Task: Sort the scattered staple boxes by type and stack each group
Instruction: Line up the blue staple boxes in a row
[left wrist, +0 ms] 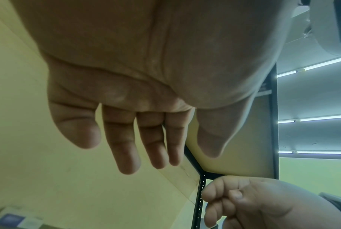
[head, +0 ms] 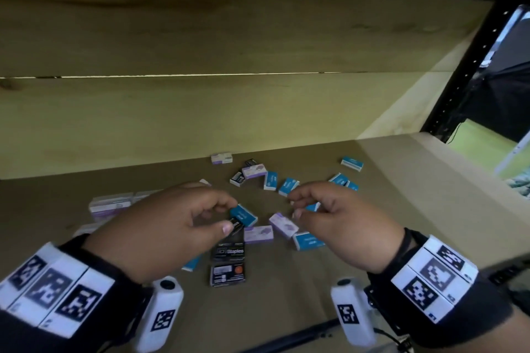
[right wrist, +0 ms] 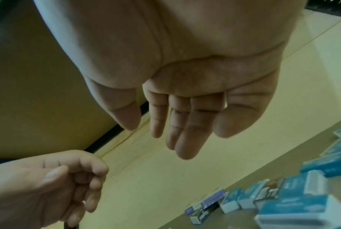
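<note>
Staple boxes lie scattered on the brown shelf board: teal boxes, purple-and-white boxes and black boxes. Several purple ones sit grouped at the left. My left hand hovers over a teal box and a small tilted black box, fingers loosely curled. In the left wrist view the left hand holds nothing. My right hand hangs above a slanted purple box, and the right wrist view shows the right hand empty, with teal boxes below.
A wooden back panel closes the shelf behind the boxes. A black perforated metal upright stands at the right corner. Another shelf board runs overhead. Bare board lies to the right of the boxes and near the front edge.
</note>
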